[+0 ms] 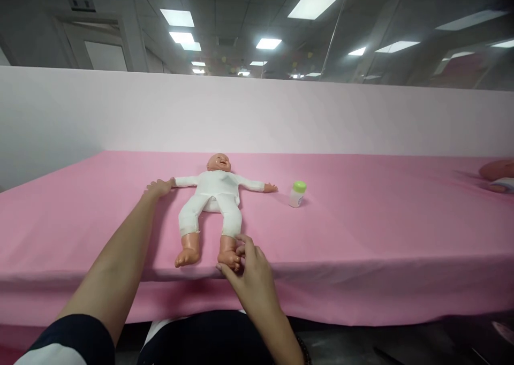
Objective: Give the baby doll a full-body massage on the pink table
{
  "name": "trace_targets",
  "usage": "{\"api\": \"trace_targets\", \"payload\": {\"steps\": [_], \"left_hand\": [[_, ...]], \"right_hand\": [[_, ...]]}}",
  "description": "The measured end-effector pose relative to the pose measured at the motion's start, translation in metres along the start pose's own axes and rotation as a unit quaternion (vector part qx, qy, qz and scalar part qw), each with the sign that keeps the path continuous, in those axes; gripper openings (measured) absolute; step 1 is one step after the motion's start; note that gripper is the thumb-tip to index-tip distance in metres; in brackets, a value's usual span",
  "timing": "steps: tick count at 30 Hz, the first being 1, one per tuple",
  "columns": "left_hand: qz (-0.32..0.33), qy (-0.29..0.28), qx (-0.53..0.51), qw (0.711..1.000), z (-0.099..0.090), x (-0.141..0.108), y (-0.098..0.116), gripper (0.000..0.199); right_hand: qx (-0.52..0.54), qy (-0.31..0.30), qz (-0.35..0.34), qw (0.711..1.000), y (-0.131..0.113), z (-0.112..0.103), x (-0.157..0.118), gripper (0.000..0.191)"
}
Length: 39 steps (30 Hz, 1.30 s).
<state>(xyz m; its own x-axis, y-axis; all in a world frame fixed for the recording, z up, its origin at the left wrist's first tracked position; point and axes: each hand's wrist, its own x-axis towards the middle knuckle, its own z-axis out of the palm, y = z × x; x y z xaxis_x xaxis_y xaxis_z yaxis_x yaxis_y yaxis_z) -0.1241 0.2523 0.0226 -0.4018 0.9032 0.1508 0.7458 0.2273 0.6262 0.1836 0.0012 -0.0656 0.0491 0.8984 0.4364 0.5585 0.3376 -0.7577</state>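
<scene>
A baby doll with a white cloth body lies on its back on the pink-covered table, arms spread and feet toward me. My left hand rests on the cloth at the doll's hand on the left side, fingers spread; it partly hides that small hand. My right hand curls around the doll's foot on the right, with the thumb below the toes and the fingers along the ankle's outer side. To the right of the doll stands a small translucent bottle with a green cap, slightly tilted in view.
Pink cloth covers the table and hangs over its front edge. Behind it runs a low white partition with glass above. Part of another doll shows at the far right.
</scene>
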Motion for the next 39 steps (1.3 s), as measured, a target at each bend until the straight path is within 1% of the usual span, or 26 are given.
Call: {"api": "trace_targets", "payload": {"steps": [2,4,6,8,10,12,14,16,19,21,23,26,28,29,31,33,36,39], "left_hand": [[-0.013,0.024,-0.022,0.999,0.014,0.0,-0.01,0.045],[-0.025,0.045,-0.058,0.997,0.021,-0.001,-0.02,0.043],[-0.031,0.063,-0.111,0.991,0.025,0.0,-0.026,0.042],[-0.028,0.084,-0.178,0.98,0.027,0.002,-0.027,0.043],[-0.01,0.113,-0.249,0.962,0.031,0.006,-0.023,0.044],[0.016,0.143,-0.312,0.939,0.036,0.009,-0.013,0.043],[0.051,0.161,-0.36,0.918,0.043,0.011,0.001,0.038],[0.098,0.166,-0.392,0.9,0.049,0.01,0.015,0.03],[0.185,0.159,-0.406,0.881,0.058,0.001,0.033,0.027],[0.255,0.138,-0.39,0.874,0.063,-0.009,0.041,0.028],[0.332,0.101,-0.356,0.868,0.065,-0.022,0.045,0.027],[0.434,0.031,-0.284,0.855,0.065,-0.036,0.046,0.023],[0.473,-0.001,-0.246,0.846,0.063,-0.041,0.045,0.019],[0.482,-0.008,-0.234,0.845,0.063,-0.042,0.045,0.018],[0.481,-0.002,-0.226,0.847,0.063,-0.041,0.044,0.018],[0.461,0.017,-0.235,0.855,0.064,-0.04,0.043,0.021],[0.406,0.052,-0.274,0.87,0.07,-0.035,0.039,0.027],[0.321,0.083,-0.335,0.882,0.078,-0.024,0.03,0.032]], "right_hand": [[0.049,0.034,0.016,0.998,0.008,0.006,-0.002,0.046],[0.105,0.065,0.022,0.992,0.012,0.004,-0.008,0.035],[0.163,0.099,0.035,0.981,0.013,-0.002,-0.013,0.035],[0.229,0.119,0.056,0.965,0.013,-0.009,-0.014,0.041],[0.293,0.121,0.078,0.945,0.012,-0.016,-0.008,0.047],[0.34,0.113,0.087,0.93,0.007,-0.023,0.005,0.05],[0.373,0.097,0.071,0.92,-0.002,-0.029,0.024,0.049],[0.402,0.055,0.032,0.914,-0.014,-0.034,0.047,0.045],[0.401,-0.056,-0.002,0.914,-0.032,-0.035,0.083,0.045],[0.378,-0.094,-0.036,0.92,-0.041,-0.029,0.106,0.044],[0.358,-0.121,-0.066,0.923,-0.045,-0.018,0.124,0.04],[0.344,-0.147,-0.075,0.924,-0.045,0.002,0.139,0.034],[0.344,-0.162,-0.076,0.922,-0.044,0.012,0.142,0.029],[0.346,-0.171,-0.078,0.919,-0.044,0.015,0.142,0.027],[0.354,-0.175,-0.082,0.915,-0.043,0.016,0.141,0.027],[0.364,-0.173,-0.077,0.912,-0.044,0.011,0.137,0.03],[0.38,-0.164,-0.063,0.908,-0.045,-0.009,0.124,0.035],[0.371,-0.166,-0.06,0.912,-0.044,-0.035,0.102,0.033]]}}
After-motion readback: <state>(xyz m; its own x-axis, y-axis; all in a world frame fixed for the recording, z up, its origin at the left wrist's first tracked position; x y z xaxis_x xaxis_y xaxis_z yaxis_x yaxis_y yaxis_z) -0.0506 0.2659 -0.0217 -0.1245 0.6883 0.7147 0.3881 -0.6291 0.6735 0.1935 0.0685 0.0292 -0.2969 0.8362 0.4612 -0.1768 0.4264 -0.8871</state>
